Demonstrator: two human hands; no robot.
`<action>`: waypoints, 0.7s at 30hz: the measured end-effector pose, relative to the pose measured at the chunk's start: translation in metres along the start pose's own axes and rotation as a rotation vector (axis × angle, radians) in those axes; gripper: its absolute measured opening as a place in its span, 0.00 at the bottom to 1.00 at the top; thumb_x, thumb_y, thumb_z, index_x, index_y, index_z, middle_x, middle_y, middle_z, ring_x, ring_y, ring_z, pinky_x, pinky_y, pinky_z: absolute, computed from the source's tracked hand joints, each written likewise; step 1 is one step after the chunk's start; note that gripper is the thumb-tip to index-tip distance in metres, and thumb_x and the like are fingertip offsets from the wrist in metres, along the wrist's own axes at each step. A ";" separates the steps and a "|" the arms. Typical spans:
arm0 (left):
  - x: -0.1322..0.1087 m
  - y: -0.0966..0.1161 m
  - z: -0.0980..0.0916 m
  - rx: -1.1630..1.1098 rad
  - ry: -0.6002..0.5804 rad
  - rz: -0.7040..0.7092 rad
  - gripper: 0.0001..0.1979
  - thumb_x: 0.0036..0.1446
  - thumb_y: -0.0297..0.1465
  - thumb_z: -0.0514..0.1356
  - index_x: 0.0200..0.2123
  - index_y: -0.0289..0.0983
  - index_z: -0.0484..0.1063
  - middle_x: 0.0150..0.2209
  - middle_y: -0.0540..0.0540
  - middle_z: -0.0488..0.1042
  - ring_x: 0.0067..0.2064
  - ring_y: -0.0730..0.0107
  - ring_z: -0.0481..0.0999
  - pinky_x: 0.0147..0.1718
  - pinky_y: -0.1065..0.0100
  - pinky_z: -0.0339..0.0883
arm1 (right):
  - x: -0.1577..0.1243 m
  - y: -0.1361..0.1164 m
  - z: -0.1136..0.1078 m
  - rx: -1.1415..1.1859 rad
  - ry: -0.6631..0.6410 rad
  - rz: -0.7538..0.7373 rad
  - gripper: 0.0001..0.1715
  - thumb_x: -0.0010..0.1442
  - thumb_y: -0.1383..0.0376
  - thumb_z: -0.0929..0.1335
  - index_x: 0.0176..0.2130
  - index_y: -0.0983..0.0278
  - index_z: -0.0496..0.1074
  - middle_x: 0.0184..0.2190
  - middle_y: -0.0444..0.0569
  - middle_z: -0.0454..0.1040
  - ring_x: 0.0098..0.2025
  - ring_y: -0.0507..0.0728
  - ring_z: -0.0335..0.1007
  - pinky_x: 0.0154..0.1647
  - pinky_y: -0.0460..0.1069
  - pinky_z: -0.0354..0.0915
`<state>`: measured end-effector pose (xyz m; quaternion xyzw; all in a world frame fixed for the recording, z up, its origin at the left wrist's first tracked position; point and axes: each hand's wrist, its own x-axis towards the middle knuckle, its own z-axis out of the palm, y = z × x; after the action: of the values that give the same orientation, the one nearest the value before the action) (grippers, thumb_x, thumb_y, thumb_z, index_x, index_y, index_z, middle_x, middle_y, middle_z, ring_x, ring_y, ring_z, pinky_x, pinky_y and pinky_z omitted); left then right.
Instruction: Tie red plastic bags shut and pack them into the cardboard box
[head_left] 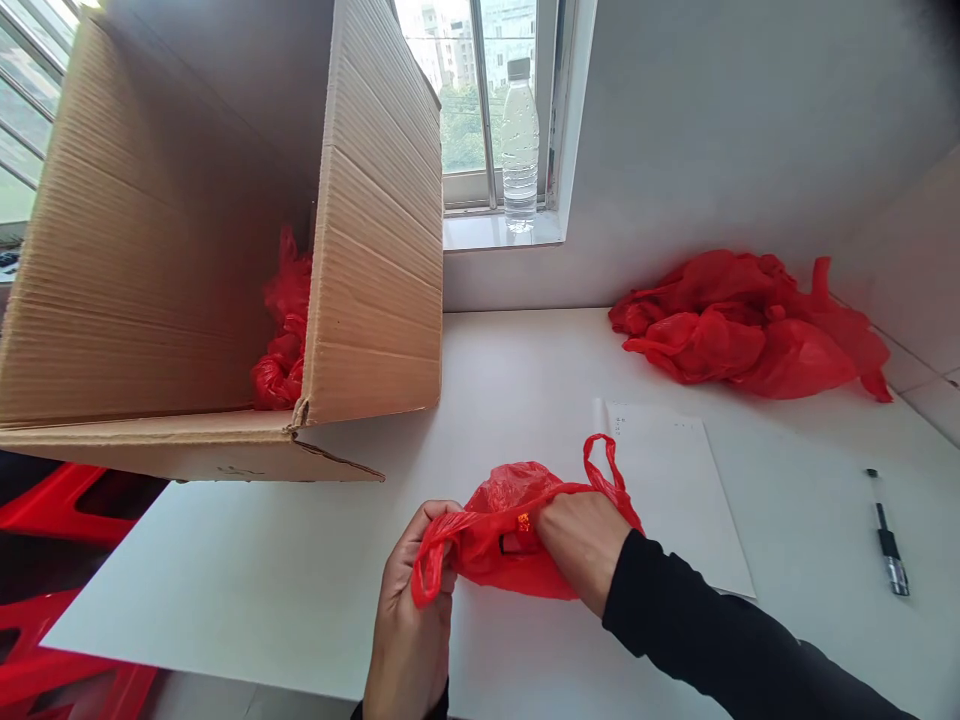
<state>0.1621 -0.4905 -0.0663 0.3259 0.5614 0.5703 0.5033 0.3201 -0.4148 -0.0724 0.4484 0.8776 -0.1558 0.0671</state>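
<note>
A red plastic bag (487,550) with loop handles is held over the front of the white table. My left hand (416,600) is closed on the bag's left handle and rim. Inside the bag's mouth is my right hand (585,540); its fingers are hidden by the red plastic, so I cannot see what they hold. Beside the right fingers a small dark item with an orange-gold mark (523,522) shows in the bag's opening. The bag's right handle (611,465) stands up behind my right wrist.
A large open cardboard box (375,300) with red bags (283,340) inside stands at left. Crumpled red bags (742,325) lie at back right, near white paper (682,480) and a pen (889,545). A water bottle (520,150) is on the windowsill; red stools (45,640) stand below.
</note>
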 end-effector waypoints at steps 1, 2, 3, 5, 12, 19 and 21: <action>0.001 -0.001 0.000 0.013 -0.040 0.013 0.09 0.58 0.39 0.62 0.32 0.39 0.71 0.33 0.49 0.68 0.32 0.72 0.68 0.32 0.73 0.68 | 0.001 0.001 -0.001 0.000 -0.022 0.009 0.18 0.49 0.84 0.62 0.24 0.65 0.73 0.21 0.50 0.75 0.24 0.60 0.75 0.19 0.48 0.54; 0.001 -0.001 0.002 0.045 -0.079 0.026 0.10 0.58 0.40 0.62 0.32 0.39 0.70 0.32 0.50 0.66 0.31 0.73 0.66 0.31 0.73 0.67 | 0.003 0.001 -0.002 -0.001 -0.054 0.014 0.17 0.50 0.83 0.62 0.25 0.65 0.73 0.22 0.50 0.76 0.25 0.60 0.75 0.20 0.48 0.54; 0.002 -0.001 0.003 0.088 -0.107 0.034 0.11 0.58 0.40 0.62 0.32 0.40 0.68 0.31 0.51 0.64 0.30 0.73 0.65 0.31 0.74 0.66 | 0.004 0.001 -0.003 -0.003 -0.085 0.017 0.17 0.51 0.82 0.62 0.27 0.65 0.74 0.23 0.51 0.76 0.26 0.60 0.76 0.20 0.48 0.55; 0.002 0.000 0.009 0.179 -0.103 0.034 0.12 0.54 0.38 0.66 0.34 0.41 0.65 0.30 0.53 0.63 0.30 0.74 0.64 0.30 0.75 0.64 | 0.006 0.000 -0.004 0.000 -0.113 0.010 0.16 0.51 0.81 0.63 0.27 0.65 0.73 0.24 0.51 0.76 0.27 0.60 0.75 0.21 0.49 0.54; 0.006 -0.003 0.021 0.306 0.014 0.069 0.17 0.49 0.31 0.69 0.37 0.42 0.62 0.30 0.56 0.66 0.29 0.76 0.68 0.27 0.76 0.66 | 0.019 -0.003 -0.006 0.073 -0.016 -0.113 0.09 0.56 0.68 0.68 0.40 0.61 0.70 0.38 0.45 0.76 0.31 0.55 0.73 0.24 0.47 0.55; 0.014 -0.005 0.020 0.285 0.364 0.219 0.14 0.53 0.39 0.67 0.37 0.40 0.68 0.30 0.51 0.75 0.29 0.70 0.75 0.27 0.73 0.71 | 0.033 -0.004 -0.004 0.009 -0.009 0.032 0.11 0.60 0.76 0.63 0.40 0.65 0.69 0.30 0.51 0.77 0.32 0.59 0.76 0.24 0.49 0.54; 0.014 -0.003 0.021 0.285 0.382 0.239 0.13 0.55 0.42 0.65 0.38 0.40 0.71 0.33 0.49 0.76 0.32 0.67 0.77 0.29 0.71 0.72 | 0.036 -0.005 -0.003 -0.007 0.007 0.013 0.11 0.60 0.77 0.62 0.40 0.65 0.69 0.31 0.51 0.77 0.32 0.59 0.76 0.24 0.49 0.54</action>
<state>0.1783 -0.4710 -0.0687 0.3439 0.6784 0.5920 0.2664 0.2950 -0.3893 -0.0781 0.4543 0.8755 -0.1508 0.0668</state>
